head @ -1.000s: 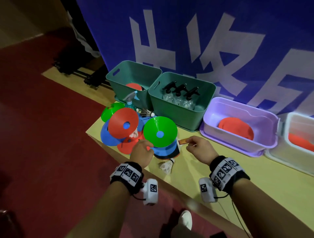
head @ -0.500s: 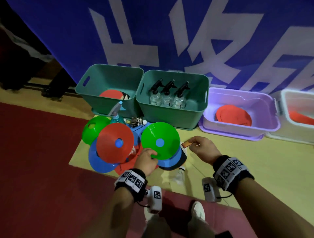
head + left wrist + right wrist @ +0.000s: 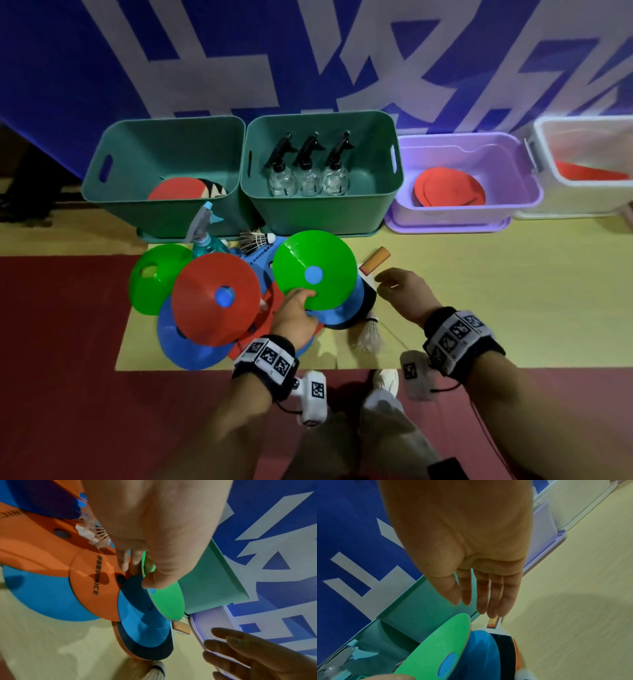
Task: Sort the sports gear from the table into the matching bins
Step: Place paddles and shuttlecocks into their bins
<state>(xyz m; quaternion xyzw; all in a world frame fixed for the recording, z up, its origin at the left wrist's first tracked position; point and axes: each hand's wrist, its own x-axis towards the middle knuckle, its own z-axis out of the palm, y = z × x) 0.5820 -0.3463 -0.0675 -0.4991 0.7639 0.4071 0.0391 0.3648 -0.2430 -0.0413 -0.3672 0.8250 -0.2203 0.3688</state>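
Observation:
A green cone (image 3: 315, 270) with a blue hole sits on top of a pile of cones on the table. My left hand (image 3: 301, 298) pinches its near rim, with the thumb on top and the fingers under it (image 3: 126, 561). Under that green cone (image 3: 166, 601) lie a blue cone (image 3: 142, 626) and a dark paddle blade. The paddle's orange handle (image 3: 375, 263) sticks out to the right. My right hand (image 3: 387, 279) hovers just beside the handle, its fingers (image 3: 496, 601) straight and holding nothing.
A red cone (image 3: 205, 301), another green cone (image 3: 150, 287), a blue cone (image 3: 185, 346), a spray bottle (image 3: 205, 236) and two shuttlecocks (image 3: 255, 240) (image 3: 370, 335) share the pile. Behind stand two teal bins (image 3: 102, 178) (image 3: 387, 192), a purple bin (image 3: 513, 192) and a white bin (image 3: 548, 144).
My right hand has let go of the paddle handle and opened beside it. My left hand has closed on the green cone's near rim.

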